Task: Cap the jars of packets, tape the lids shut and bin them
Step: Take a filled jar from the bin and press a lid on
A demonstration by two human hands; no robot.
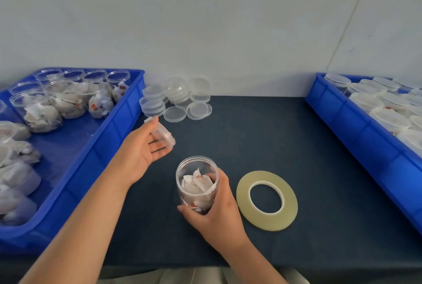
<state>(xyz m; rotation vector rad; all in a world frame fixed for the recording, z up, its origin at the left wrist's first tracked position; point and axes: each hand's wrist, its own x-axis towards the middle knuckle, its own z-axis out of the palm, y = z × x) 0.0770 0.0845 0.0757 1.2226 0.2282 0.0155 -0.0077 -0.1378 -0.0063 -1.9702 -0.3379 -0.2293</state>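
A person's right hand grips an uncapped jar standing upright on the dark desk, its fingers and thumb wrapped round the lower half of the clear wall. White packets with red tabs fill the jar. The left hand hovers up and to the left of the jar, palm turned up, with a clear lid tilted on edge between the thumb and the loosely curled fingers. The lid is clear of the jar's mouth. A flat roll of yellowish tape lies on the desk just to the right of the right hand. At the back of the desk, against the pale wall, spare lids sit in short stacks and singly. A blue left bin holds open jars of packets, some upright and some on their sides. A blue right bin holds capped jars packed close together. Both forearms reach in from the lower edge of the view, the left crossing over the near corner of the left bin.
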